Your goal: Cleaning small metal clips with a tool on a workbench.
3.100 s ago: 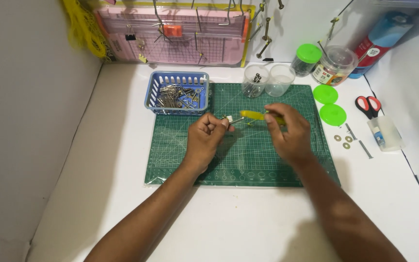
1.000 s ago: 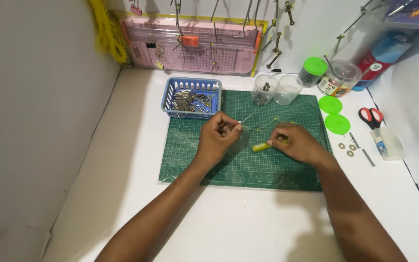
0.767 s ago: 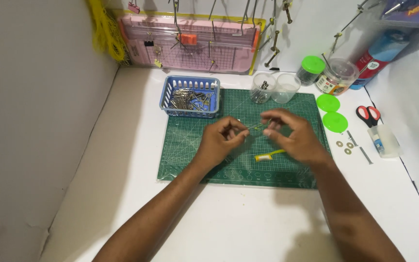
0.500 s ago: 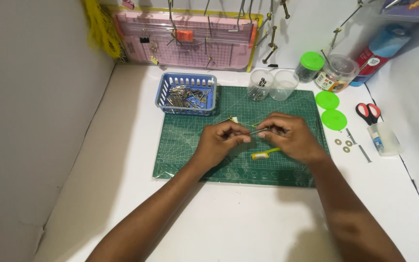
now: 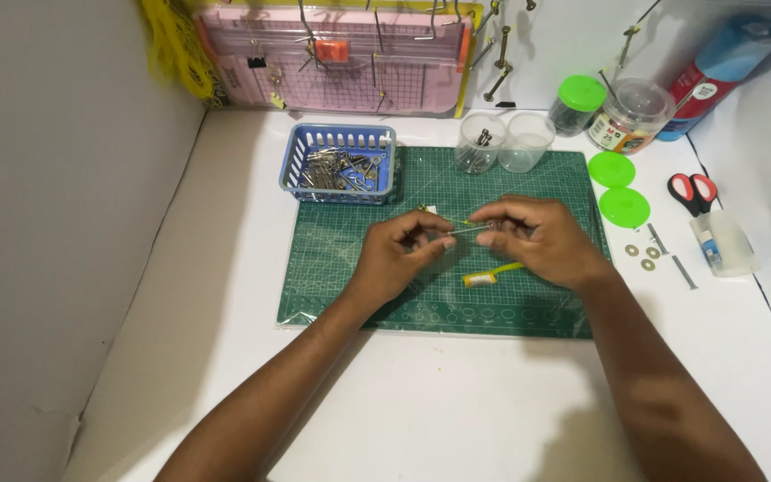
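Over the middle of the dark green gridded cutting mat (image 5: 350, 286), our left hand (image 5: 396, 254) and right hand (image 5: 537, 239) each pinch with curled fingers one end of a thin metal rod (image 5: 468, 230), just above the small yellow-handled tool (image 5: 491, 275) lying on that mat.

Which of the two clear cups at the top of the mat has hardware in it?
The left cup, nearer the blue basket. Dark metal pieces stand inside it; the right cup beside it looks empty.
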